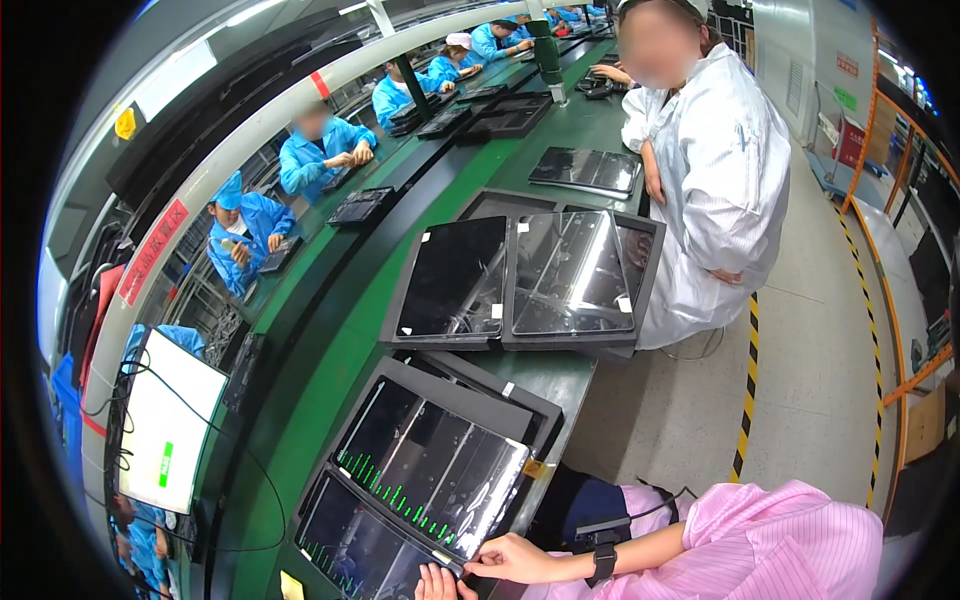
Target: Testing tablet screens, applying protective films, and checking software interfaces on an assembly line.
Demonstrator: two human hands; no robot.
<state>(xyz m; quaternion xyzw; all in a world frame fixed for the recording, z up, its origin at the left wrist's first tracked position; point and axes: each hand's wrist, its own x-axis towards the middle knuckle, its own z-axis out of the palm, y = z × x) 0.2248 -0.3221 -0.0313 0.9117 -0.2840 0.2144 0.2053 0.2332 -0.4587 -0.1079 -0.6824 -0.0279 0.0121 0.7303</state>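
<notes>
Lower centre of frame: right hand (512, 560) pinched on corner of glossy panel (425, 470) lying in its tray (470, 390) on green table (330, 370); left hand (437, 583) fingers flat beside. Best gripped by edges only, glass untouched.

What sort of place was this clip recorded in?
Most likely an electronics assembly line. A long green conveyor bench carries trays of dark flat panels, workers in blue coats sit along it, and the right hand and left hand rest on a panel.
</notes>
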